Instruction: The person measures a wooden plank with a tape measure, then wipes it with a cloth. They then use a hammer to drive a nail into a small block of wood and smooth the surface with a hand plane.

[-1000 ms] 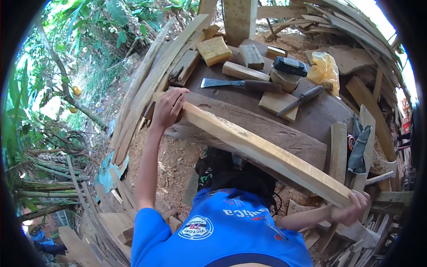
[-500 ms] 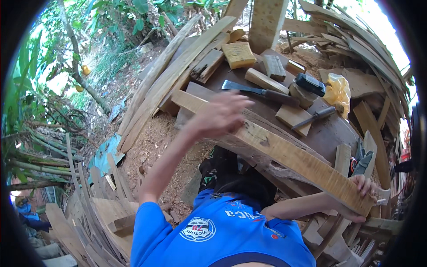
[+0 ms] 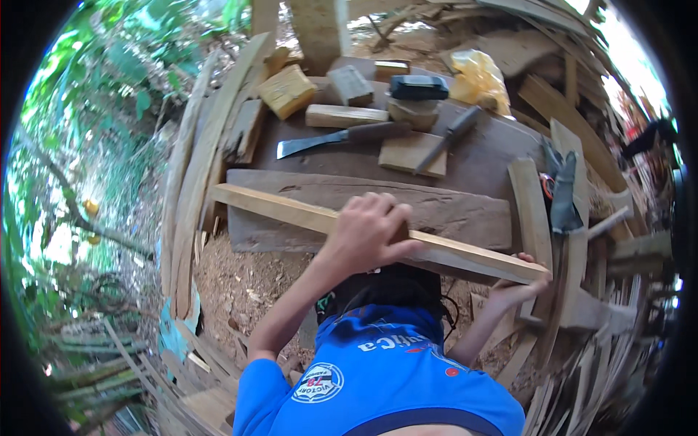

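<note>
A long pale timber strip (image 3: 269, 206) lies slantwise across a weathered grey-brown board (image 3: 458, 214). My left hand (image 3: 367, 234) is curled over the strip's middle, holding a small dark brown block against it; the block is mostly hidden by my fingers. At the strip's right end, my right hand (image 3: 523, 283) has its fingers wrapped round the wood. Beyond the board rest a broad-bladed chisel (image 3: 309, 144) with a wooden handle and a narrower hand tool (image 3: 447, 140) on a small wooden block (image 3: 400, 155).
Behind are a black case (image 3: 419, 86), a yellow plastic bag (image 3: 476, 76) and several wood offcuts (image 3: 287, 91). Long boards (image 3: 196, 189) line the left side; a grey-green cloth (image 3: 566, 203) lies at the right. Wood scraps and shavings (image 3: 247, 283) cover the ground; plants fill the far left.
My left hand has moved right from the strip's left end to its middle. My right hand stays on the right end. The strip and surroundings sit differently in view as my head has turned.
</note>
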A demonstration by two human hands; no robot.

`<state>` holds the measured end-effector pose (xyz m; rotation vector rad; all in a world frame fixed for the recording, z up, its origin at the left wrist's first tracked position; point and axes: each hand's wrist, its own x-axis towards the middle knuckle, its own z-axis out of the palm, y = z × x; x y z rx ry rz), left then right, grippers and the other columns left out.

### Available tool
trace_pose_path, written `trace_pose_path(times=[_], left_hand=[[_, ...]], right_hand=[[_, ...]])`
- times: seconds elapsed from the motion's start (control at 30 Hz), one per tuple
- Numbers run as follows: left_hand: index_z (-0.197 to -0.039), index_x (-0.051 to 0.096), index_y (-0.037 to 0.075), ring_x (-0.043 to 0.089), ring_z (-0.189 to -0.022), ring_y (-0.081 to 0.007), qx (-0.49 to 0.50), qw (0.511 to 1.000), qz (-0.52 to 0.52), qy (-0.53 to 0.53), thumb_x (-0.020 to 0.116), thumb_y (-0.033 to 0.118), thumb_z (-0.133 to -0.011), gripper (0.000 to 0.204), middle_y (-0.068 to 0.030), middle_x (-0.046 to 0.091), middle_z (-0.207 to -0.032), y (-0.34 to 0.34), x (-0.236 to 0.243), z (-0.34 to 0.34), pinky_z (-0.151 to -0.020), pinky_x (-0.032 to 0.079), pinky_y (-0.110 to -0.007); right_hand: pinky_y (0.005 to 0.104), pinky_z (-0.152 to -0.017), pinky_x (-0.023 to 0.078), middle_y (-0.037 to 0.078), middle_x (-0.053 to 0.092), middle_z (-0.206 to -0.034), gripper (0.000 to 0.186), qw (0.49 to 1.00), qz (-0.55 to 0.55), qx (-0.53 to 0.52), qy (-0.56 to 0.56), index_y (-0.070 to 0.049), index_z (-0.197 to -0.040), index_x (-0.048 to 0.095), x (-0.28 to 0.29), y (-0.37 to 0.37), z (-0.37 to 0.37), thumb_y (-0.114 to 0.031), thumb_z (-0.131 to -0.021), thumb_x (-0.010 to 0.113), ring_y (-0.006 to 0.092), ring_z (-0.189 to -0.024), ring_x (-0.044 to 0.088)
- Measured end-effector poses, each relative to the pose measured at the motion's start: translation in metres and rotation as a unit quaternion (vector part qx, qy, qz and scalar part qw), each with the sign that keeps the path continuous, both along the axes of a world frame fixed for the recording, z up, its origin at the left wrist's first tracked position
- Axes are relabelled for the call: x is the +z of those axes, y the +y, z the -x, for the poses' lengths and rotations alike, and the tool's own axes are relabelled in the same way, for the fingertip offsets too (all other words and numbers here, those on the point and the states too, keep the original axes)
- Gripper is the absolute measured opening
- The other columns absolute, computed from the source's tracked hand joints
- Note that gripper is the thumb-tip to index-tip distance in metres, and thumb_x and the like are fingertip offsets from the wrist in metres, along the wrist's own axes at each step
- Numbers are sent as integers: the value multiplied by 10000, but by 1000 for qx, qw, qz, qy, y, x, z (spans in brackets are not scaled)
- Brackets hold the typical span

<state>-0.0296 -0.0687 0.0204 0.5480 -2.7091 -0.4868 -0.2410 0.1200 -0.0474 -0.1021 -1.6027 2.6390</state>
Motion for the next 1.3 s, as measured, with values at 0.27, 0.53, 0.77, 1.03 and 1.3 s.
trace_pose_path(times=[0.27,0.53,0.77,1.03,1.3], left_hand=[[-926,539,86,506,-859,-278,20,999,22,-15,595,419,-765,374,-85,505,-860,-12,-7,1,-763,398,-388],[-915,553,85,508,-822,-269,31,998,20,-42,582,447,-776,390,-77,505,-840,-6,-13,-4,-719,406,-383],[-898,544,74,502,-827,-273,31,999,-7,17,582,430,-789,374,-94,498,-840,-10,-12,0,-735,403,-387],[-877,529,41,480,-817,-279,19,994,-72,84,586,377,-811,347,-113,479,-823,-23,-8,25,-742,394,-370],[-1209,412,78,465,-1041,-316,-1,973,107,205,551,360,-843,482,-169,460,-1138,-37,-7,95,-885,360,-408]], right_hand=[[355,-723,464,158,574,-1027,489,902,-417,-82,73,-26,-1139,499,-22,23,-5,-432,-866,516,230,-883,565],[299,-810,455,126,635,-977,339,860,-463,58,207,-36,-1058,614,80,49,43,-307,-865,551,199,-911,602],[352,-927,385,199,579,-1117,418,665,-695,141,236,4,-1124,564,33,3,225,-316,-868,481,310,-1094,521],[271,-841,368,62,560,-959,289,934,-302,45,187,-8,-990,582,79,33,203,-222,-842,457,141,-889,486],[309,-883,392,93,534,-1126,492,967,-58,49,244,26,-1186,475,191,76,76,-341,-860,513,176,-1021,510]])
